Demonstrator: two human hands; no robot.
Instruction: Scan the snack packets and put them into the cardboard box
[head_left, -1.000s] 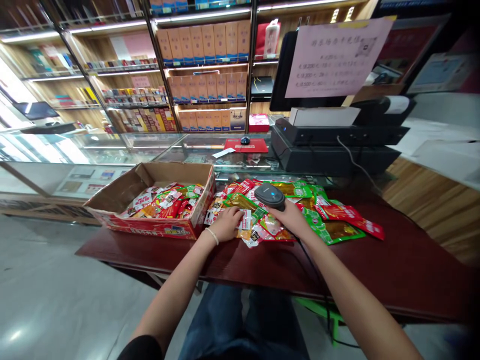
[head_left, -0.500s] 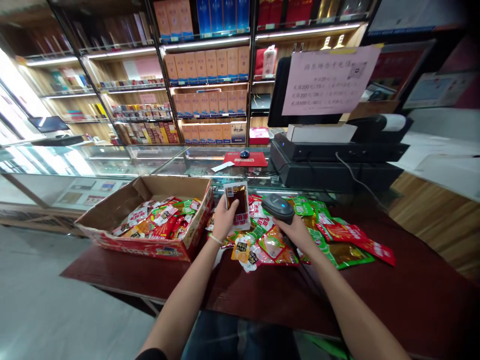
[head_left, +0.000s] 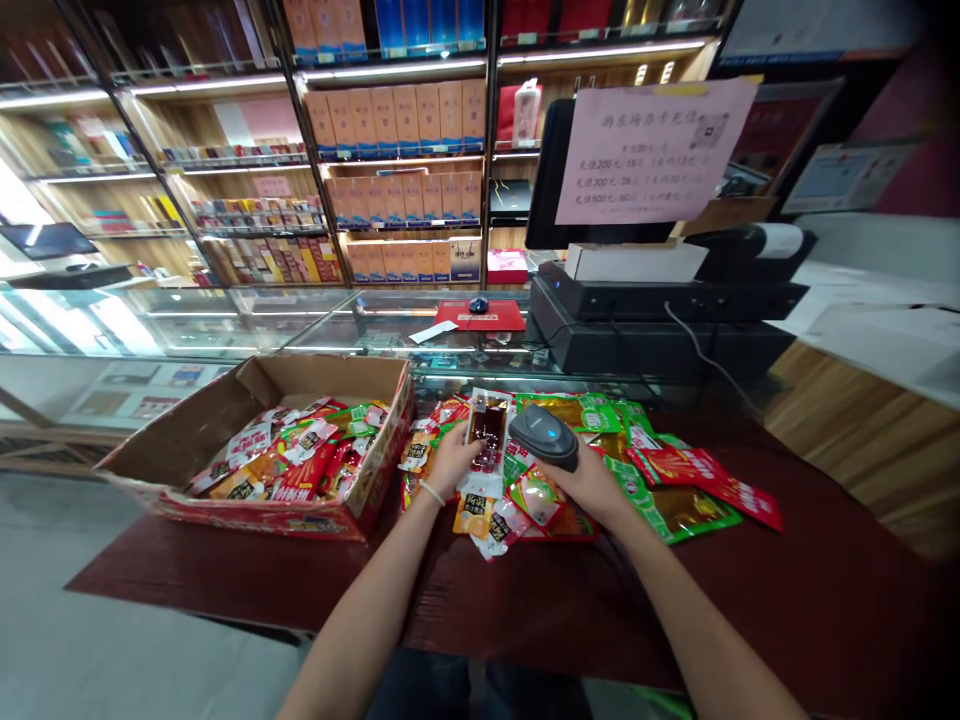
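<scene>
Our left hand (head_left: pixel 452 464) holds a packet (head_left: pixel 489 420), likely light, slippery, best pinched at its edge; our right hand (head_left: pixel 594 488) grips a scanner (head_left: pixel 541 436).

A small shiny packet (head_left: pixel 487 430) is held in the left hand (head_left: pixel 454 465), with the thumb laid on its front. A dark scanner (head_left: pixel 541 435) with a blue light is gripped in the right hand (head_left: pixel 596 488), just beside the packet. A pile of colorful bags (head_left: pixel 536 495) is spread below on the dark red table (head_left: pixel 540 615). More bags (head_left: pixel 304 455) are heaped in an open cardboard box (head_left: pixel 247 512) to the left. Behind, a mouse (head_left: pixel 478 306) is set on a red mat (head_left: pixel 499 319). A screen (head_left: pixel 546 195) is partly covered by a pink sheet (head_left: pixel 645 165).
</scene>
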